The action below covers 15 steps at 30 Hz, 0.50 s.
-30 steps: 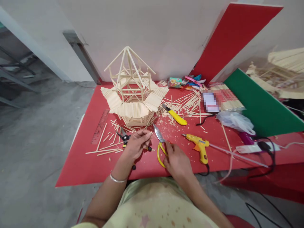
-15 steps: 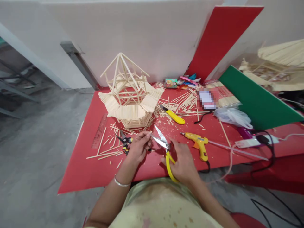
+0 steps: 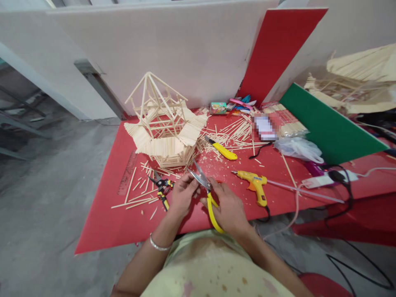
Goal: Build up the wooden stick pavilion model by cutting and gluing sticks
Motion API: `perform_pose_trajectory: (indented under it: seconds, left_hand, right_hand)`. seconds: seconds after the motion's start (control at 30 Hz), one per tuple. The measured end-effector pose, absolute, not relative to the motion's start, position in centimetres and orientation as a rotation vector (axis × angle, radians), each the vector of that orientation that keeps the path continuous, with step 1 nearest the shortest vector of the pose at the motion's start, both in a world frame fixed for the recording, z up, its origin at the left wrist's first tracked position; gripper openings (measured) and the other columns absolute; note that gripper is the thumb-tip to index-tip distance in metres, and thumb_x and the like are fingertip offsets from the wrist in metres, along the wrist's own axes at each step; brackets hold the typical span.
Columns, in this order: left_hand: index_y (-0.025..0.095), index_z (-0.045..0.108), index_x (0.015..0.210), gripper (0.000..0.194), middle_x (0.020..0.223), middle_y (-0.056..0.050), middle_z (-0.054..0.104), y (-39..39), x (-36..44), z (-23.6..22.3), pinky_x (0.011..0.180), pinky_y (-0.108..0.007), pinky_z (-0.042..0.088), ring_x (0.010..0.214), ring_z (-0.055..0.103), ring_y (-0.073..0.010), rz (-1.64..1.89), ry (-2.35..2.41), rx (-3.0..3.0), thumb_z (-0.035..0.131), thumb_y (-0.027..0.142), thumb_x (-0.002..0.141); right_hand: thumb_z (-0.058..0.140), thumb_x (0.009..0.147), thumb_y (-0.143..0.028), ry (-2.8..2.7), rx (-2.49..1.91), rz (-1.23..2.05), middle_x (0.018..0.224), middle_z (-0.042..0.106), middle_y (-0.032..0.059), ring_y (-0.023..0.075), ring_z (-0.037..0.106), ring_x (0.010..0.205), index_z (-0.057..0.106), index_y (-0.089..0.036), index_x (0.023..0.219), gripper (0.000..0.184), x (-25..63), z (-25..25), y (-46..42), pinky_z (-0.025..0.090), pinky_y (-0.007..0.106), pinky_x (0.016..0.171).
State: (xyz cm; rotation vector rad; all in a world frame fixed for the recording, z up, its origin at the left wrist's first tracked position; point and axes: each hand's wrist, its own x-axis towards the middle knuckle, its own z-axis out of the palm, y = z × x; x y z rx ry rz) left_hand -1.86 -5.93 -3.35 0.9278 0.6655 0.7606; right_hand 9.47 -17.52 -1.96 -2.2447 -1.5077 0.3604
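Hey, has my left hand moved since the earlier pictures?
Yes. Your left hand has shifted right against the stationary black-and-yellow snips, uncovering more of them.

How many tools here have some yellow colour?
4: scissors in the right hand, knife beyond them, pliers beside the left hand, glue gun right of the right hand. Others may be hidden.

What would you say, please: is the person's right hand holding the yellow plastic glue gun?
No, the right hand holds yellow-handled metal scissors, while the glue gun lies apart on the red tabletop.
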Motion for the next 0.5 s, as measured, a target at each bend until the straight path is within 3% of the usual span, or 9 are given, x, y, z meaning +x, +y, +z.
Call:
perform_pose_trajectory:
  seconds: [0.13,0.37,0.5]
  left_hand:
    - [0.017,0.065,0.08,0.029,0.07,0.0,0.062,-5.9,-2.1,-3.0,0.057,-0.02,0.042,0.057,0.052,-0.0082,0.735,0.645,1.067,0.077,0.042,0.08]
    - [0.017,0.066,0.085,0.029,0.069,-0.001,0.06,-5.5,-3.1,-2.9,0.059,-0.023,0.041,0.06,0.05,-0.0118,0.68,0.621,1.317,0.069,0.046,0.086]
    - [0.018,0.068,0.086,0.024,0.076,-0.003,0.061,-5.4,-3.5,-2.8,0.065,-0.024,0.041,0.067,0.051,-0.0141,0.678,0.624,1.478,0.063,0.041,0.091]
  right_hand:
    - [0.05,0.097,-0.048,-1.483,-2.209,0.419,0.116,0.062,0.0123,0.0249,0.064,0.096,0.04,-0.024,0.15,0.059,9.4,-2.0,-17.8,0.048,0.033,0.08]
    - [0.05,0.096,-0.042,-1.456,-2.074,0.559,0.116,0.063,0.011,0.0245,0.064,0.101,0.042,-0.023,0.146,0.054,9.2,-2.2,-18.1,0.048,0.034,0.084]
    - [0.047,0.094,-0.027,-1.452,-2.053,0.55,0.116,0.066,0.0117,0.0247,0.063,0.105,0.05,-0.02,0.138,0.044,8.9,-2.0,-17.9,0.047,0.033,0.088]
